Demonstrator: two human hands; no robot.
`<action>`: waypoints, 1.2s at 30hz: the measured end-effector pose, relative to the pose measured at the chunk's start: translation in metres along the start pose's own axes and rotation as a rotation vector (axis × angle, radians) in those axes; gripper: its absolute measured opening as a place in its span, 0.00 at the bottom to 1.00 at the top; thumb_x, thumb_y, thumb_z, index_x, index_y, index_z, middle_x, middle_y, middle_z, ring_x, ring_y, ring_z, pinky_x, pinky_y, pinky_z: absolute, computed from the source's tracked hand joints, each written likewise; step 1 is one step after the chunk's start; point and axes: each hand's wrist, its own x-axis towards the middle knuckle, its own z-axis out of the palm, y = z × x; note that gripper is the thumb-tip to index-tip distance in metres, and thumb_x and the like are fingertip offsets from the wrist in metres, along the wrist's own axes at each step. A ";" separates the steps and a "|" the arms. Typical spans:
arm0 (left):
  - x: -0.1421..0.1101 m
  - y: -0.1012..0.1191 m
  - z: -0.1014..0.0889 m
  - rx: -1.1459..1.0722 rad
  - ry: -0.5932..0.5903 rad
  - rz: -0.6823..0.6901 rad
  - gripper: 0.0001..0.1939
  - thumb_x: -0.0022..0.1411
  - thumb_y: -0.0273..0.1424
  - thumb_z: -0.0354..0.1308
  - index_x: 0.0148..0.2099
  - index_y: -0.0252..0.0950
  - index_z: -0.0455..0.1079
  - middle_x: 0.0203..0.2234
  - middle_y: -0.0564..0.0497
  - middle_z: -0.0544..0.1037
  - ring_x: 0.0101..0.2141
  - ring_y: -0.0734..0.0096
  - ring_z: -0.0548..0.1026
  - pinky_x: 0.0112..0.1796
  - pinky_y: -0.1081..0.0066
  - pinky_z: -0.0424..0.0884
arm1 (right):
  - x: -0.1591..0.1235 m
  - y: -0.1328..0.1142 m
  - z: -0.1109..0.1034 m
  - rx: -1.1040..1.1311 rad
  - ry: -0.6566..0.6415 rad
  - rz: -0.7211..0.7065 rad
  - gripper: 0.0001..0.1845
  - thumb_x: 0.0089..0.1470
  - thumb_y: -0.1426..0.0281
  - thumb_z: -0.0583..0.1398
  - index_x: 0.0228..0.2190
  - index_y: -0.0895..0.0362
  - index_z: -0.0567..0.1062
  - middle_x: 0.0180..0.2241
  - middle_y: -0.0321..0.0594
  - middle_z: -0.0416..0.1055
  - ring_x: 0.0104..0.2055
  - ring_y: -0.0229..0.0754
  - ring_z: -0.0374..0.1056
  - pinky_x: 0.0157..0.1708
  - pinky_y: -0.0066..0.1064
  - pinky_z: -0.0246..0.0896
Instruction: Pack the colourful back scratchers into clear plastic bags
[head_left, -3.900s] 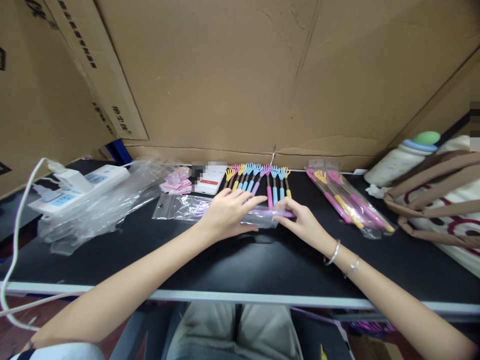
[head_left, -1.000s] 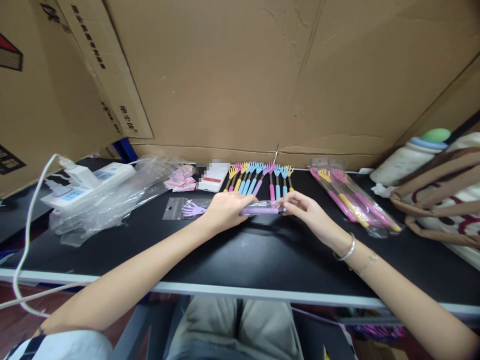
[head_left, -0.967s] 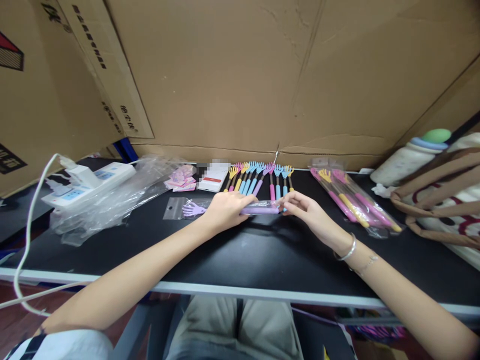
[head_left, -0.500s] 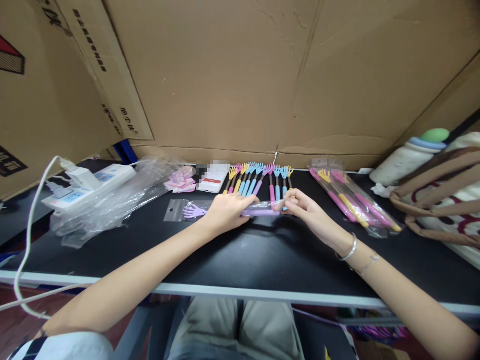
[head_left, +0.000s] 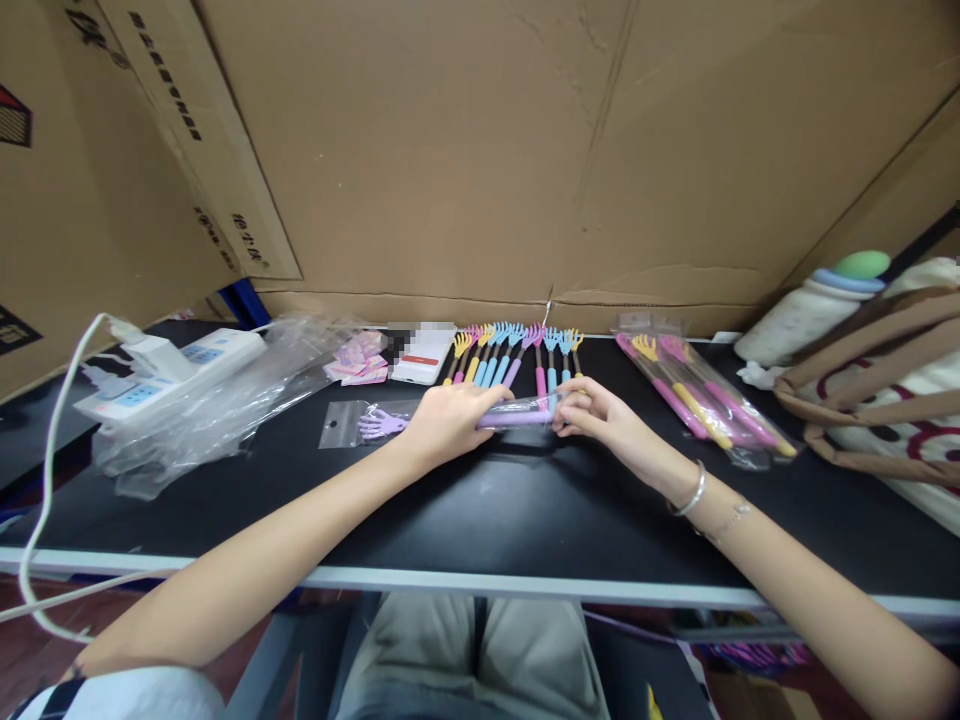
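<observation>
A purple back scratcher point(head_left: 517, 417) with a hand-shaped head lies sideways on the black table point(head_left: 480, 520), inside a narrow clear bag point(head_left: 337, 422). My left hand point(head_left: 450, 420) lies over the middle of the bagged scratcher, fingers curled on it. My right hand point(head_left: 604, 422) pinches the bag's open end at the handle tip. Behind both hands a row of loose back scratchers point(head_left: 517, 355) in yellow, pink, blue and purple lies against the cardboard wall.
Bagged scratchers point(head_left: 697, 395) lie at the right, beside a bottle point(head_left: 814, 305) and a brown-strapped tote bag point(head_left: 885, 390). A power strip point(head_left: 169, 370), crumpled clear plastic point(head_left: 217, 400), pink labels point(head_left: 358, 360) and a white card point(head_left: 420, 355) sit left. Cardboard point(head_left: 525, 150) walls the back.
The purple scratcher has gone further into the bag, its head now near the left end. My right hand closed on the bag's open end and both hands stayed over it.
</observation>
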 end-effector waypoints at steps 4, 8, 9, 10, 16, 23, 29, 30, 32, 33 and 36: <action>0.001 0.002 -0.003 -0.007 -0.027 -0.019 0.19 0.55 0.30 0.58 0.50 0.44 0.66 0.37 0.53 0.79 0.37 0.68 0.76 0.30 0.76 0.65 | 0.000 -0.001 0.002 0.017 -0.015 0.000 0.22 0.46 0.57 0.65 0.38 0.54 0.66 0.29 0.35 0.70 0.33 0.38 0.71 0.38 0.34 0.67; 0.001 0.003 -0.005 -0.011 -0.031 -0.011 0.18 0.55 0.30 0.57 0.49 0.44 0.66 0.34 0.54 0.79 0.35 0.68 0.77 0.29 0.76 0.65 | -0.002 -0.002 0.004 -0.006 -0.073 0.004 0.22 0.48 0.57 0.64 0.39 0.55 0.66 0.27 0.34 0.70 0.31 0.38 0.70 0.36 0.34 0.67; 0.000 0.003 -0.005 -0.015 -0.030 -0.005 0.17 0.56 0.30 0.56 0.49 0.44 0.66 0.34 0.54 0.79 0.35 0.68 0.77 0.29 0.75 0.65 | -0.002 -0.002 0.004 -0.014 -0.081 0.001 0.22 0.48 0.56 0.63 0.39 0.55 0.66 0.27 0.34 0.69 0.30 0.38 0.70 0.35 0.33 0.66; 0.000 0.003 -0.005 -0.023 -0.027 0.001 0.16 0.56 0.30 0.56 0.49 0.44 0.66 0.34 0.54 0.78 0.35 0.68 0.77 0.30 0.75 0.65 | -0.002 -0.001 0.004 -0.019 -0.087 -0.003 0.22 0.48 0.56 0.63 0.39 0.56 0.66 0.26 0.34 0.69 0.30 0.37 0.70 0.34 0.33 0.66; 0.000 0.004 -0.004 -0.100 -0.027 0.007 0.16 0.57 0.31 0.57 0.49 0.43 0.65 0.36 0.55 0.78 0.36 0.68 0.76 0.31 0.75 0.66 | 0.000 0.001 0.005 -0.030 -0.143 -0.012 0.22 0.48 0.52 0.62 0.35 0.56 0.65 0.24 0.32 0.68 0.26 0.36 0.68 0.30 0.31 0.65; 0.002 0.006 -0.010 -0.176 -0.055 -0.026 0.21 0.55 0.39 0.62 0.50 0.42 0.65 0.37 0.53 0.78 0.36 0.66 0.76 0.32 0.74 0.65 | -0.003 -0.002 0.006 0.032 -0.131 -0.003 0.18 0.50 0.56 0.63 0.30 0.56 0.64 0.24 0.33 0.70 0.27 0.37 0.71 0.33 0.32 0.68; 0.004 0.000 -0.020 -0.416 -0.147 -0.061 0.27 0.54 0.49 0.59 0.52 0.42 0.63 0.29 0.56 0.75 0.30 0.69 0.73 0.30 0.75 0.62 | -0.002 0.001 0.004 0.067 -0.078 -0.002 0.18 0.49 0.57 0.64 0.30 0.57 0.65 0.25 0.32 0.70 0.28 0.35 0.71 0.34 0.30 0.68; 0.005 -0.002 -0.021 -0.475 -0.170 -0.081 0.26 0.57 0.50 0.57 0.53 0.42 0.62 0.28 0.56 0.74 0.29 0.70 0.72 0.30 0.75 0.61 | -0.002 0.001 0.004 0.071 -0.069 -0.004 0.18 0.49 0.57 0.64 0.30 0.57 0.65 0.25 0.32 0.71 0.28 0.34 0.71 0.34 0.30 0.68; 0.006 -0.006 -0.021 -0.584 -0.225 -0.124 0.23 0.61 0.48 0.52 0.53 0.41 0.62 0.26 0.56 0.73 0.27 0.71 0.71 0.29 0.75 0.61 | -0.002 0.001 0.003 0.075 -0.050 -0.004 0.18 0.49 0.57 0.64 0.29 0.57 0.65 0.26 0.32 0.71 0.28 0.34 0.71 0.34 0.29 0.68; 0.006 -0.008 -0.021 -0.631 -0.253 -0.142 0.22 0.62 0.47 0.51 0.53 0.41 0.62 0.25 0.56 0.72 0.26 0.71 0.70 0.29 0.75 0.60 | -0.002 0.001 0.003 0.076 -0.042 0.000 0.18 0.49 0.57 0.64 0.29 0.57 0.65 0.26 0.33 0.72 0.28 0.34 0.71 0.34 0.29 0.68; 0.007 -0.017 -0.021 -0.736 -0.332 -0.166 0.22 0.62 0.45 0.51 0.53 0.39 0.63 0.24 0.56 0.70 0.26 0.71 0.68 0.29 0.74 0.60 | -0.002 0.002 0.002 0.080 -0.036 0.014 0.18 0.49 0.57 0.64 0.28 0.58 0.65 0.27 0.34 0.73 0.29 0.34 0.71 0.35 0.29 0.67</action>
